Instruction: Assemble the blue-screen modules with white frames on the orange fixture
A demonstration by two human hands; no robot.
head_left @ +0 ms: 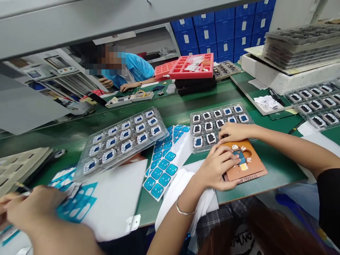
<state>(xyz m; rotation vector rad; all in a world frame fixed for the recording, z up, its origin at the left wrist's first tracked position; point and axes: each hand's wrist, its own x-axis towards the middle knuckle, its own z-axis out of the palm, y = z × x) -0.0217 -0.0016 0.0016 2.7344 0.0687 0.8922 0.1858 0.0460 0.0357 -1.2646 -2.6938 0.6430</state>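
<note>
At the lower left, my right hand (37, 209) is blurred, with its fingers curled in and whatever they grip hidden. Only a small part of my left hand (4, 209) shows at the left edge, its fingers too cut off and smeared to read. A thin tool (23, 186) sticks up just behind my hands. Close by on the right are blue sheets with cut-out holes (82, 203), partly on a white board (114, 198). Farther back, a clear tray (118, 139) of white-framed parts with blue middles is tilted across the green table (176, 101).
Beside me, a person's two hands (219, 164) press on an orange fixture (256, 166). Blue sticker sheets (159, 170) and another parts tray (192, 136) lie near them. A beige tray (22, 164) is at far left. Another person (138, 67) sits across, near red trays (191, 72).
</note>
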